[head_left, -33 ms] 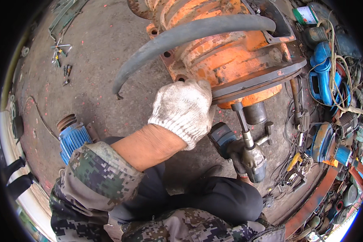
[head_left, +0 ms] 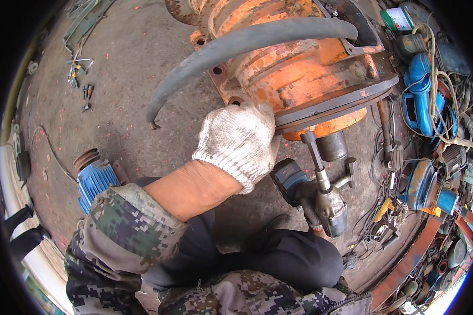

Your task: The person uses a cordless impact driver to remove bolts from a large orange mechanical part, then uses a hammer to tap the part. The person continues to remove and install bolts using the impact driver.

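Note:
My left hand (head_left: 236, 139), in a white knit glove, is curled at the left edge of the dark round flange (head_left: 336, 107) on an orange ribbed machine housing (head_left: 289, 73). Its fingertips, and whatever they grip, are hidden. Low on the right, my gloved right hand (head_left: 311, 212) is wrapped round the handle of a cordless impact wrench (head_left: 331, 210), mostly behind the tool. The wrench points upward, and its long socket (head_left: 312, 149) meets the underside of the flanged end. Beside the socket a dark metal shaft end (head_left: 333, 147) sticks out of the housing.
A thick black hose (head_left: 220, 50) arches over the housing. At the left lies a blue finned motor (head_left: 95, 181). Scattered hand tools (head_left: 79, 68) lie farther off. Along the right are cables, a blue power tool (head_left: 419, 97), a blue motor part (head_left: 418, 185) and a metal rail (head_left: 407, 262).

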`<state>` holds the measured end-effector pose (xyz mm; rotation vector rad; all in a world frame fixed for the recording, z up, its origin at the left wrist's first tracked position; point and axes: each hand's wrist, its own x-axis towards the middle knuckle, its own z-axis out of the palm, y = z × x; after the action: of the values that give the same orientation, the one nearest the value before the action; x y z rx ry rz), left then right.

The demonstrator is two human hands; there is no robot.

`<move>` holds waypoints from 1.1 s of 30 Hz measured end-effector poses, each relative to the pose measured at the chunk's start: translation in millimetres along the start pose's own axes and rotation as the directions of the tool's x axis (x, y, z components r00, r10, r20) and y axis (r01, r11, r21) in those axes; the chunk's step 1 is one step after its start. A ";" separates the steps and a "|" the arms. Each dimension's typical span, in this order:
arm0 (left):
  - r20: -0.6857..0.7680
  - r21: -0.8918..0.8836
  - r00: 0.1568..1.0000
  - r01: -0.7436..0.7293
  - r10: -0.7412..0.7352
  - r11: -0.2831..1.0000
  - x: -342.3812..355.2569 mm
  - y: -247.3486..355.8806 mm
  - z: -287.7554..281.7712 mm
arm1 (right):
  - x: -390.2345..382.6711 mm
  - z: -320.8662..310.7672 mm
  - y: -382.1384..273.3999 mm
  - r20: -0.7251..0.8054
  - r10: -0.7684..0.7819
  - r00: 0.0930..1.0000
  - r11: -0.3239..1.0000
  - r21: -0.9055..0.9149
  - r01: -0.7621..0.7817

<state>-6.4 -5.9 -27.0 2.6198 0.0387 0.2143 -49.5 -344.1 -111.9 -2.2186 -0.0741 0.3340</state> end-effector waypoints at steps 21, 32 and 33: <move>0.629 -0.770 0.745 0.636 -0.222 -0.047 -32.9 116.3 51.9 | 4.7 -2.6 60.1 0.165 -0.378 0.911 0.564 0.821 0.086; -0.132 0.082 0.824 -0.545 0.551 0.835 25.5 120.6 -16.6 | 8.4 -28.7 86.8 0.063 0.209 0.976 0.170 0.980 -0.100; -0.135 0.203 0.841 -0.494 0.524 0.846 32.5 112.5 -19.4 | 21.1 -25.9 91.7 0.104 0.231 0.967 0.132 0.982 -0.137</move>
<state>21.2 -92.2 49.6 2.7070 -0.6143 0.6671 -28.2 -417.5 -172.6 -0.8258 0.3932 0.2927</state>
